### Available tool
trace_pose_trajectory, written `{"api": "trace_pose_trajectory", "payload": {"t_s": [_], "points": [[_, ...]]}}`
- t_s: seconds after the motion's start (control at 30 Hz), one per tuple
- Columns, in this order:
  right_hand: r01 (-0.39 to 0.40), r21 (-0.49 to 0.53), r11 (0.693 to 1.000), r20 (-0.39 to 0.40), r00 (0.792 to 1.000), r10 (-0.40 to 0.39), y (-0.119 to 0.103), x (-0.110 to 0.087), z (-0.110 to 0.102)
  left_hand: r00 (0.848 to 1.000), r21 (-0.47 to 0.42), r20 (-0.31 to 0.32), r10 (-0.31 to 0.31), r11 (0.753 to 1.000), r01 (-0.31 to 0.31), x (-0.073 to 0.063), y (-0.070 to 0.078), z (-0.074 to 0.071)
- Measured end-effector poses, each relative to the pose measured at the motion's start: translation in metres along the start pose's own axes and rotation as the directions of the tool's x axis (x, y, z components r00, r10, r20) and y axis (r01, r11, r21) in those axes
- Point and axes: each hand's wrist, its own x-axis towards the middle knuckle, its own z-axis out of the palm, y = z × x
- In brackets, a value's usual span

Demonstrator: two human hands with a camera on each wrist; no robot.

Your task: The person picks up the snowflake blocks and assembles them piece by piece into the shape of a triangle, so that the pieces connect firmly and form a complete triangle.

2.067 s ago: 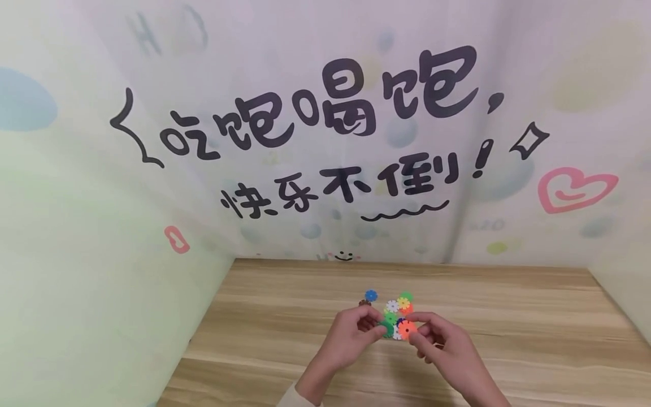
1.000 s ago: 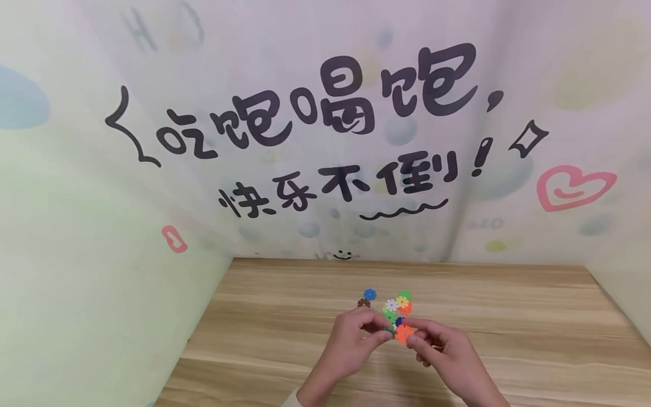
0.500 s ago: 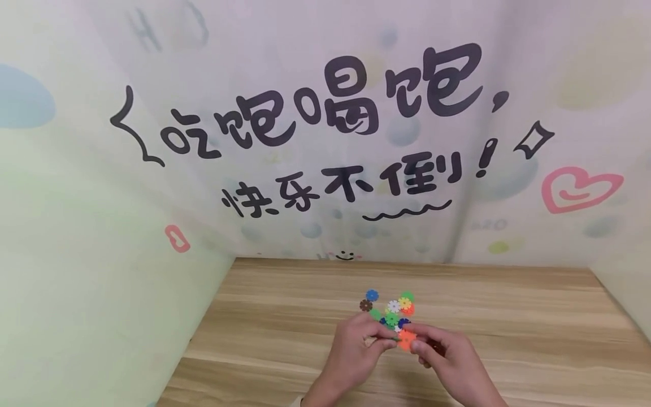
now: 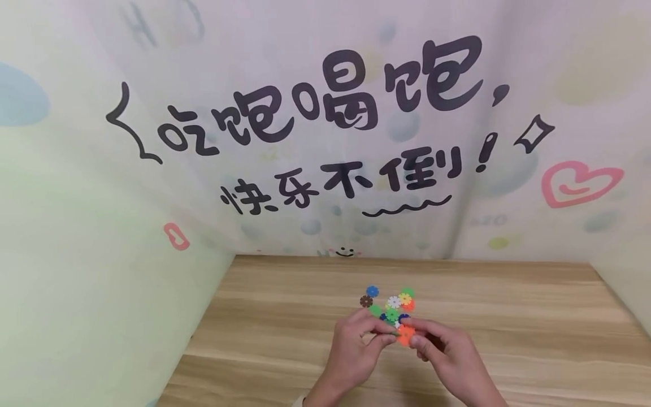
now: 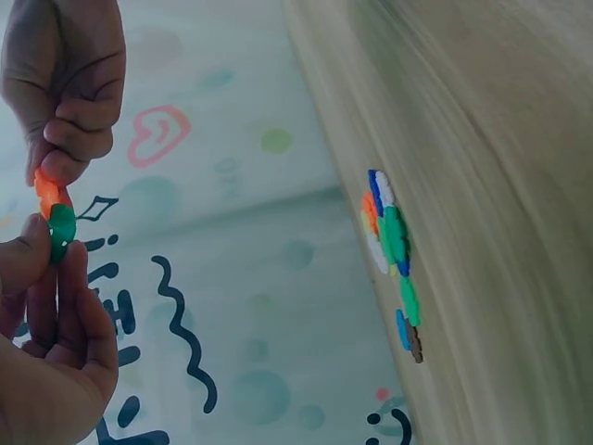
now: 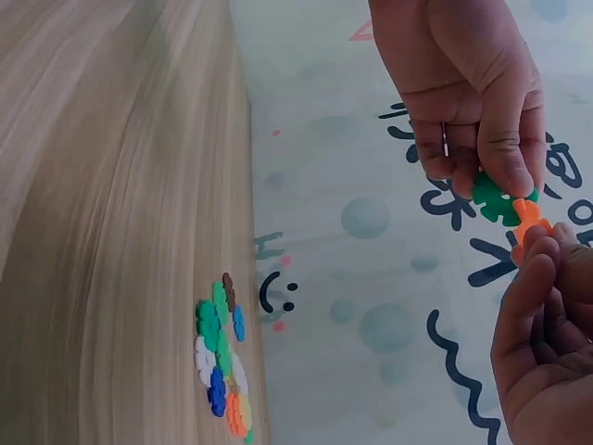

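Note:
My left hand (image 4: 351, 353) pinches a dark green snowflake disc (image 6: 493, 200), a flat toy piece with a notched rim, between thumb and fingers. Opposite it, my right hand (image 4: 450, 356) pinches an orange snowflake disc (image 4: 406, 336) the same way. The two discs meet at their rims and stand at an angle to each other; in the left wrist view the green one overlaps the orange one's edge. Both are held up above the table, in front of the other discs. Fingers hide part of each rim.
Several loose snowflake discs lie on the wooden table (image 4: 274, 305) just beyond my hands, among them a blue disc (image 4: 372, 291), a brown disc (image 4: 366, 301), a white disc (image 4: 394, 302) and a yellow disc (image 4: 404, 298). A printed curtain (image 4: 305, 237) stands behind the table.
The green disc, face-on and beside the orange one at first, has turned edge-on and come against its rim. Both hands have drawn closer together and slightly toward me, uncovering more discs behind.

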Motion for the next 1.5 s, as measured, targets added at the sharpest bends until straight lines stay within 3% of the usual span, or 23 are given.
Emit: {"api": "trace_pose_trajectory", "payload": {"t_s": [0.13, 0.27, 0.43, 0.63, 0.77, 0.93, 1.1, 1.23, 1.5], "points": [[-0.061, 0.028, 0.998, 0.028, 0.998, 0.061, 0.004, 0.004, 0.000, 0.997, -0.001, 0.041, -0.072, 0.997, 0.072, -0.001, -0.003, 0.003], [-0.131, 0.103, 0.986, 0.059, 0.990, 0.126, 0.013, 0.007, 0.000, 0.984, -0.016, 0.094, -0.153, 0.988, 0.155, -0.002, -0.006, 0.006], [-0.212, 0.196, 0.957, 0.055, 0.977, 0.205, 0.023, 0.010, 0.001, 0.971, -0.057, 0.101, -0.215, 0.974, 0.221, -0.003, -0.009, 0.009], [-0.291, 0.210, 0.933, 0.024, 0.956, 0.293, 0.031, 0.017, -0.003, 0.929, -0.079, 0.089, -0.359, 0.927, 0.366, -0.003, -0.011, 0.006], [-0.324, 0.191, 0.926, -0.031, 0.941, 0.336, 0.041, 0.022, -0.005, 0.907, -0.084, 0.090, -0.411, 0.905, 0.418, -0.004, -0.015, 0.005], [-0.345, 0.133, 0.929, -0.071, 0.932, 0.356, 0.059, 0.032, -0.005, 0.890, -0.077, 0.095, -0.446, 0.888, 0.453, -0.005, -0.017, 0.004], [-0.321, 0.034, 0.946, -0.070, 0.944, 0.323, 0.078, 0.051, -0.008, 0.881, -0.074, 0.105, -0.462, 0.879, 0.470, -0.006, -0.018, 0.003], [-0.310, 0.018, 0.951, -0.066, 0.948, 0.310, 0.092, 0.064, -0.009, 0.871, -0.081, 0.118, -0.478, 0.869, 0.488, -0.007, -0.018, 0.003], [-0.281, -0.034, 0.959, -0.055, 0.959, 0.279, 0.109, 0.079, 0.001, 0.873, -0.097, 0.127, -0.471, 0.870, 0.483, -0.010, -0.016, 0.004]]}}
